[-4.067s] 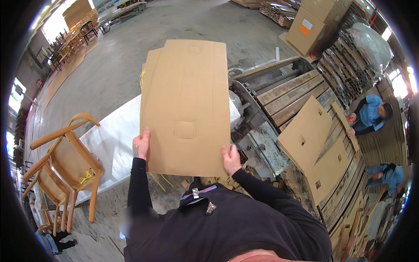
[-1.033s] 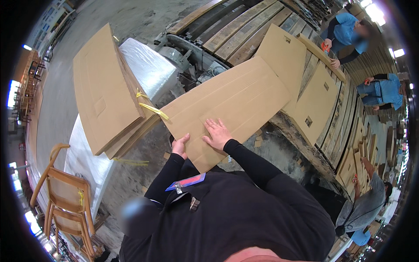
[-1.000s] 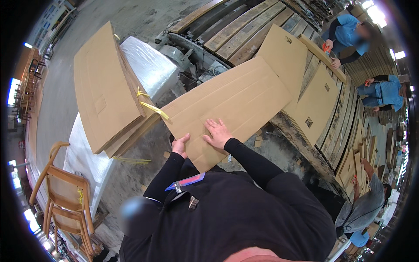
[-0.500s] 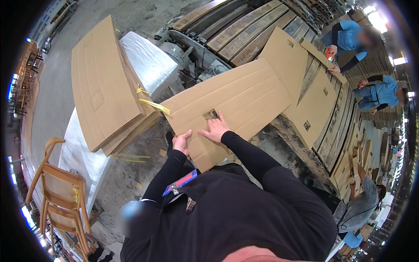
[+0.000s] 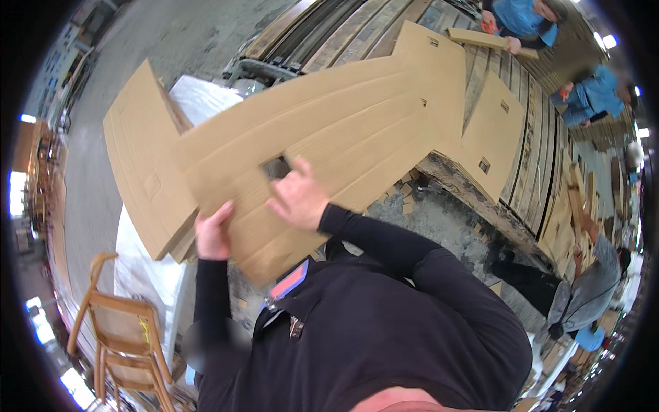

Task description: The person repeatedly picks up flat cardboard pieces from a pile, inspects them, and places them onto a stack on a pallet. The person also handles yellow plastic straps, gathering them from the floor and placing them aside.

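A long, creased cardboard sheet point(image 5: 343, 117) lies across in front of me, its far end over the sheets on the slatted table. My left hand point(image 5: 214, 232) grips its near left edge, thumb on top and fingers out of sight beneath. My right hand point(image 5: 301, 198) rests on the upper face with fingers apart, the fingertips at the rim of a square cut-out. To the left is a leaning stack of cardboard sheets point(image 5: 141, 158), partly covered by the sheet's left end.
The slatted wooden table point(image 5: 364, 34) bears more cut cardboard sheets point(image 5: 491, 137) at right. Two people in blue shirts point(image 5: 525, 20) stand beyond it; a person in grey point(image 5: 587, 295) bends at far right. A wooden chair point(image 5: 123, 319) stands lower left, near wrapped white bundles point(image 5: 199, 99).
The cardboard sheet has shifted left, and its left end now overlaps the leaning stack. Both hands have moved left with it. The view has also shifted somewhat.
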